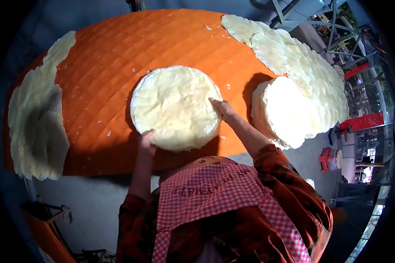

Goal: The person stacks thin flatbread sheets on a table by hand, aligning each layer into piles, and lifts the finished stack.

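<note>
A round stack of thin, pale flatbreads (175, 105) lies on the orange table cover, close to its near edge. My left hand (147, 143) grips the stack's lower left rim, its thumb against the edge and the other fingers mostly hidden. On the right rim, my right hand (223, 108) has its thumb on the top sheet and its fingers at the side, partly out of sight. The top sheet looks slightly wrinkled and yellowish. To the right stands a second, taller stack of flatbreads (283, 111), brightly lit and leaning a little.
Overlapping sheets cover the far right (307, 74) and left end (37, 114) of the orange cover (162, 39). White crumbs dot the cloth. A metal frame (333, 26) rises at the upper right; a red stool (325, 159) stands on the floor beyond the table.
</note>
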A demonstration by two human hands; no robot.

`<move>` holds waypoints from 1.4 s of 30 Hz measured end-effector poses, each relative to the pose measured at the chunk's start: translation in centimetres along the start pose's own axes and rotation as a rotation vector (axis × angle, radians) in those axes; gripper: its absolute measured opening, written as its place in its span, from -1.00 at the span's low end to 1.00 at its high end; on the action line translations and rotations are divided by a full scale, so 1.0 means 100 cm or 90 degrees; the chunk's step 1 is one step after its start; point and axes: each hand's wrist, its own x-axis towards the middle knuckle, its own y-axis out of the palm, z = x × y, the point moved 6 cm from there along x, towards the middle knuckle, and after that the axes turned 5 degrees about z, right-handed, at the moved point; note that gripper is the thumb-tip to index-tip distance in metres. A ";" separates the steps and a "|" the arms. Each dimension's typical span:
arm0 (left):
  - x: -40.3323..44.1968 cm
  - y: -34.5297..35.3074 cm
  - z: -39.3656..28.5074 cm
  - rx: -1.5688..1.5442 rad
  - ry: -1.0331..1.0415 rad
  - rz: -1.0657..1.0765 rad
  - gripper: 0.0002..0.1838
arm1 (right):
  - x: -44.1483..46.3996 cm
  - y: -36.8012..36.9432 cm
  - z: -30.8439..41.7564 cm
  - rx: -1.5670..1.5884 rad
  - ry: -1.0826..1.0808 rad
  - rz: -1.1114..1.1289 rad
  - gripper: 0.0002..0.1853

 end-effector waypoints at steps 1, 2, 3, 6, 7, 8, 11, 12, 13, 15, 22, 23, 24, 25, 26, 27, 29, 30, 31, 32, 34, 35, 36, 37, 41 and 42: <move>-0.002 0.000 0.001 -0.010 -0.008 0.010 -0.48 | -0.006 0.004 -0.005 0.082 -0.001 0.028 -0.47; 0.001 -0.004 0.005 0.009 -0.032 0.000 -0.49 | 0.008 -0.006 -0.016 0.023 -0.040 -0.008 -0.49; 0.006 -0.011 0.010 0.020 -0.071 0.050 -0.49 | 0.024 -0.015 -0.027 -0.038 -0.076 -0.044 -0.51; 0.000 -0.003 0.001 0.065 -0.067 0.047 -0.54 | 0.022 -0.015 -0.022 -0.162 -0.057 -0.069 -0.61; 0.002 -0.005 -0.001 0.067 -0.070 0.030 -0.56 | 0.020 -0.013 -0.018 -0.151 -0.057 -0.013 -0.57; 0.002 -0.005 -0.003 0.067 -0.071 0.012 -0.58 | 0.004 -0.011 0.003 -0.302 -0.109 -0.074 -0.48; -0.006 0.002 -0.017 0.049 -0.092 -0.001 -0.65 | -0.057 0.013 0.046 -0.816 -0.431 -0.113 -0.02; -0.009 0.010 -0.025 0.039 -0.099 0.001 -0.68 | -0.071 0.018 0.039 -0.825 -0.538 0.060 0.02; -0.012 0.019 -0.033 0.028 -0.096 -0.009 -0.68 | -0.093 0.028 0.032 -0.821 -0.641 0.237 0.07; -0.017 0.035 -0.046 0.019 -0.091 -0.025 -0.70 | -0.133 0.046 0.032 -0.983 -0.601 0.291 0.02; -0.009 0.048 -0.084 0.051 -0.114 -0.126 -0.67 | -0.104 0.055 0.044 -0.888 -0.829 0.217 -0.31; -0.005 0.043 -0.095 0.056 -0.127 -0.115 -0.67 | -0.106 0.067 0.061 -0.840 -0.864 0.240 -0.38; -0.007 0.031 -0.121 0.062 -0.126 -0.133 -0.69 | -0.103 0.076 0.080 -0.796 -0.797 0.215 -0.56; -0.013 0.039 -0.147 -0.014 -0.058 -0.015 -0.69 | -0.129 0.096 0.119 -0.783 -0.834 0.187 -0.59; -0.052 0.091 -0.179 0.017 0.018 0.062 -0.55 | -0.142 0.109 0.149 -0.756 -0.816 0.191 -0.64; -0.089 0.129 -0.193 -0.044 0.013 0.130 -0.38 | -0.158 0.120 0.183 -0.715 -0.788 0.209 -0.66; -0.103 0.113 -0.222 0.095 0.216 0.063 -0.25 | -0.166 0.125 0.237 -0.689 -0.668 0.178 -0.74; -0.097 0.091 -0.211 0.231 0.227 -0.050 -0.27 | -0.146 0.119 0.250 -0.573 -0.456 0.206 -0.75; -0.089 0.069 -0.198 0.364 0.243 -0.164 -0.28 | -0.146 0.120 0.261 -0.448 -0.387 0.253 -0.77; -0.076 0.063 -0.172 0.241 0.200 -0.089 -0.32 | -0.126 0.116 0.263 -0.436 -0.365 0.241 -0.77; -0.061 0.071 -0.125 0.107 0.135 0.013 -0.42 | -0.063 0.098 0.240 -0.452 -0.300 0.217 -0.71; -0.056 0.073 -0.108 0.093 0.115 0.037 -0.46 | -0.027 0.084 0.218 -0.481 -0.256 0.206 -0.64; -0.039 0.048 -0.089 0.118 0.045 0.026 -0.46 | 0.009 0.069 0.192 -0.538 -0.200 0.230 -0.63; -0.016 0.011 -0.067 0.138 -0.022 0.013 -0.45 | 0.001 0.060 0.172 -0.522 -0.145 0.271 -0.53; 0.009 -0.033 -0.048 0.174 0.009 -0.091 -0.48 | 0.060 0.007 0.043 -0.130 0.037 0.215 -0.41; 0.007 -0.031 -0.046 0.181 0.023 -0.108 -0.45 | 0.058 0.007 0.036 -0.041 0.039 0.250 -0.40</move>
